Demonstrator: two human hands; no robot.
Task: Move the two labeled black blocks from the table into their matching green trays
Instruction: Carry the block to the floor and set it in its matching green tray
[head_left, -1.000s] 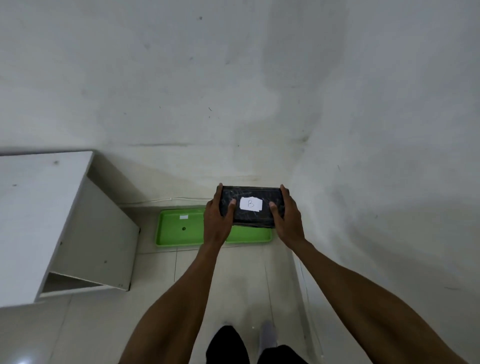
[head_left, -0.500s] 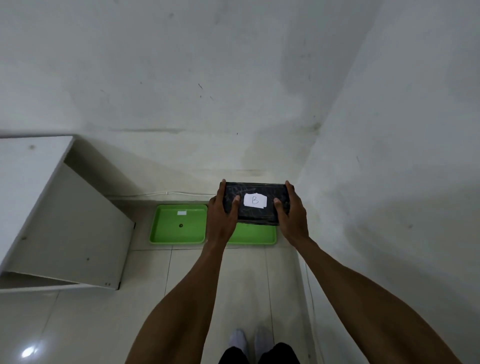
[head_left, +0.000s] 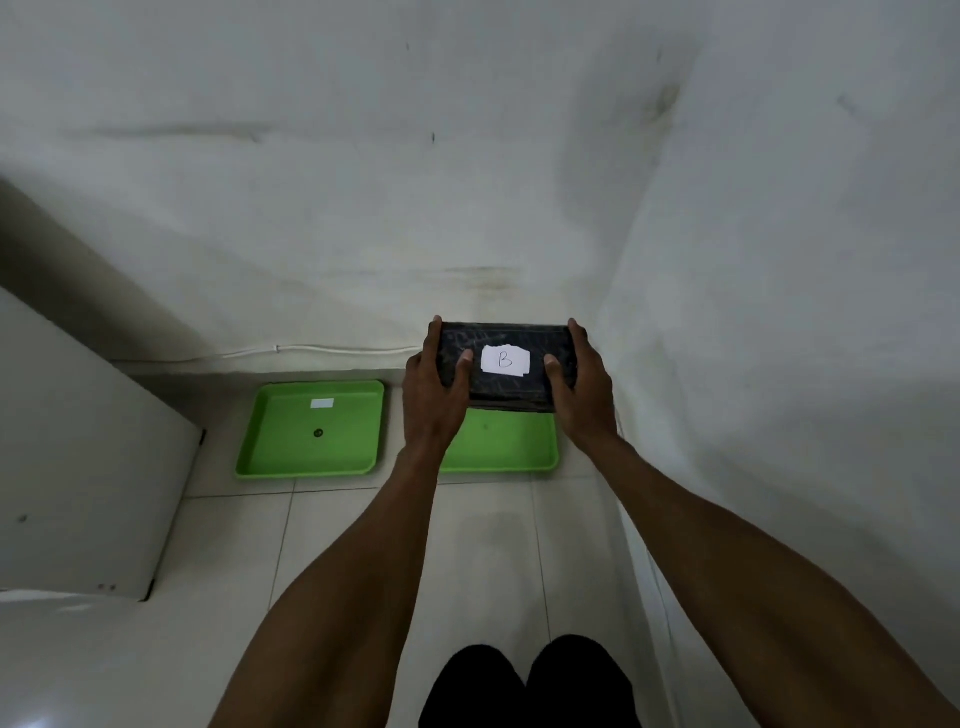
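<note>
I hold a black block (head_left: 506, 387) with a white paper label marked "B" in both hands, in the air above the floor. My left hand (head_left: 434, 395) grips its left end and my right hand (head_left: 584, 395) grips its right end. Two green trays lie side by side on the floor by the wall. The left tray (head_left: 270, 447) has a small white label and a dark spot inside. The right tray (head_left: 498, 447) sits directly below the block and is partly hidden by it and my hands. The other block is out of view.
The white table's side panel (head_left: 78, 467) stands at the left. A white cable (head_left: 311, 351) runs along the base of the back wall. The right wall (head_left: 779, 364) is close beside the right tray. My legs (head_left: 524, 686) show at the bottom.
I have stepped closer to the trays with the block still in both hands. The table has slid out to the left of view, and the left tray is fully visible.
</note>
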